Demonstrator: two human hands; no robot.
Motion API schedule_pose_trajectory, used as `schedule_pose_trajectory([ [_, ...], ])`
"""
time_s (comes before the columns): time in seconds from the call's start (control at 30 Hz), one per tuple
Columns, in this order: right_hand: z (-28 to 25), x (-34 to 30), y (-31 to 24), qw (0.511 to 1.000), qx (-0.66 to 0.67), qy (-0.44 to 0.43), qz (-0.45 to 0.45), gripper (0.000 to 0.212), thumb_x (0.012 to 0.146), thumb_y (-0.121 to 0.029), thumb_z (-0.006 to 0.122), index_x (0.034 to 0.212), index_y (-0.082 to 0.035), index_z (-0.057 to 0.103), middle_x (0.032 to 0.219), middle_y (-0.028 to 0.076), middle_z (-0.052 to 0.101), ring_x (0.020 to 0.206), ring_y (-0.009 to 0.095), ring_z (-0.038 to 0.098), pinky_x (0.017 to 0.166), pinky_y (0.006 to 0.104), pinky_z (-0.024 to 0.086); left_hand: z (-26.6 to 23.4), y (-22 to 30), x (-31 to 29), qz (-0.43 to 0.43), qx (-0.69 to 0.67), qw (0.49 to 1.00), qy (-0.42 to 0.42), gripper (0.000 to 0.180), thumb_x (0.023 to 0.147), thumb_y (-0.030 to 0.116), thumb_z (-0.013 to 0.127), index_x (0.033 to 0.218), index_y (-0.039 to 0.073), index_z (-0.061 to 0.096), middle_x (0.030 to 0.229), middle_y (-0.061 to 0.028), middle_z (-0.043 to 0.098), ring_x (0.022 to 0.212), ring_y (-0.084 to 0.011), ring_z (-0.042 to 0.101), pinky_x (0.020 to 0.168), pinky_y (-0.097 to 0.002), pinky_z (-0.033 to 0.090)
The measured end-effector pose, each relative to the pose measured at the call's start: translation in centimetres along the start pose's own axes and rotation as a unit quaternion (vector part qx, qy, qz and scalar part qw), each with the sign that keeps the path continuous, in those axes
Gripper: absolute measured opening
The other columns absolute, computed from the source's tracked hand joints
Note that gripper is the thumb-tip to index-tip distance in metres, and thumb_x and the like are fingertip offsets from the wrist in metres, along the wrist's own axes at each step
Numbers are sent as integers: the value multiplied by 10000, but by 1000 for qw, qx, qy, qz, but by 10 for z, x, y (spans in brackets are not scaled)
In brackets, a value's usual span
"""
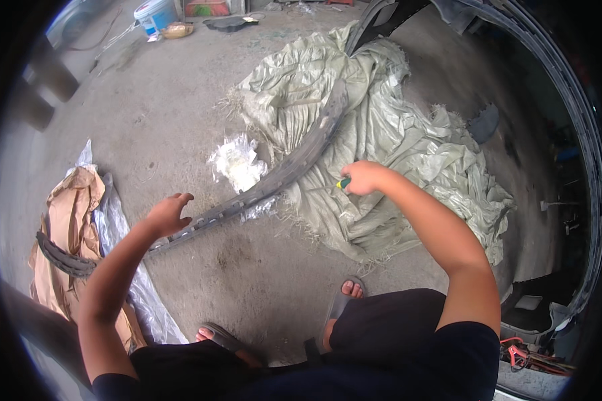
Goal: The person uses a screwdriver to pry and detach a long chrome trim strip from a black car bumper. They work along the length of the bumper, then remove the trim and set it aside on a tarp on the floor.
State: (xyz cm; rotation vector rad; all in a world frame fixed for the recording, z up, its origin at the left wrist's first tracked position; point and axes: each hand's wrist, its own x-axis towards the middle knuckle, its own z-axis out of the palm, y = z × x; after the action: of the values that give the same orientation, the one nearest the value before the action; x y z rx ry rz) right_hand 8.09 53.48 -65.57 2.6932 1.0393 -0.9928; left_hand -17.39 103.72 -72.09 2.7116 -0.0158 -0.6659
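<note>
A long, curved, dark grey plastic strip (pixel 304 155), like a car bumper part, with a row of clips or tabs along its edge, stretches across the floor. Its far end rests over a crumpled pale green woven sheet (pixel 408 150), and my left forearm hides part of its near end. Just above the strip's left stretch is my left hand (pixel 168 215), fingers apart and nothing in them. My right hand (pixel 364 178) is closed on a small green-and-yellow tool handle (pixel 343 182) over the woven sheet; the tool's working end cannot be made out.
Brown paper (pixel 75 200) and clear plastic film (pixel 147 301) lie at the left. White crumpled plastic (pixel 239 162) sits beside the strip. A blue-and-white bucket (pixel 156 15) stands far left. At right is a large dark curved car panel (pixel 592 167), with red clamp cables (pixel 517 353) below.
</note>
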Motion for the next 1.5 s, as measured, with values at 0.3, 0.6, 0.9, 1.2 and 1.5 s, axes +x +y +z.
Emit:
schedule_pose_trajectory([
  [0.3,11,-26,-66,998,-59,-27,23,370,851,-143,599,1137,1,784,1199,183,772,1112,347,744,881,477,603,95,-12,-4,-71,77,993,58,1149,675,313,974,1606,122,326,1504,-190,456,1405,-400,486,1155,-529,422],
  [0.6,6,-21,-91,989,-122,-83,25,377,881,-175,617,1196,-35,769,1245,137,766,1158,329,731,897,503,602,112,-44,6,-173,6,983,65,930,647,211,956,1457,188,498,1354,-121,615,1305,-341,590,1097,-545,381],
  [0.9,-5,-16,-100,985,-157,-58,42,364,843,-128,649,1167,-84,810,1228,77,784,1140,274,743,844,482,607,75,-40,8,-168,35,985,15,755,623,209,879,1331,222,616,1280,-97,682,1250,-330,641,1083,-553,401],
  [1.2,9,-28,-83,976,-191,-66,75,387,898,-172,654,1255,-88,776,1321,109,751,1227,279,718,936,452,599,-38,-78,-12,-59,-160,984,-57,796,686,199,759,1440,-17,620,1203,-225,757,1117,-339,719,990,-406,551],
  [1.5,15,-37,-58,976,-210,-34,54,309,941,-199,637,1206,-118,773,1244,103,769,1176,290,732,929,436,593,-197,-11,-109,-30,-284,956,-71,718,633,189,747,1282,-111,677,1068,-185,767,950,-274,733,931,-372,569],
])
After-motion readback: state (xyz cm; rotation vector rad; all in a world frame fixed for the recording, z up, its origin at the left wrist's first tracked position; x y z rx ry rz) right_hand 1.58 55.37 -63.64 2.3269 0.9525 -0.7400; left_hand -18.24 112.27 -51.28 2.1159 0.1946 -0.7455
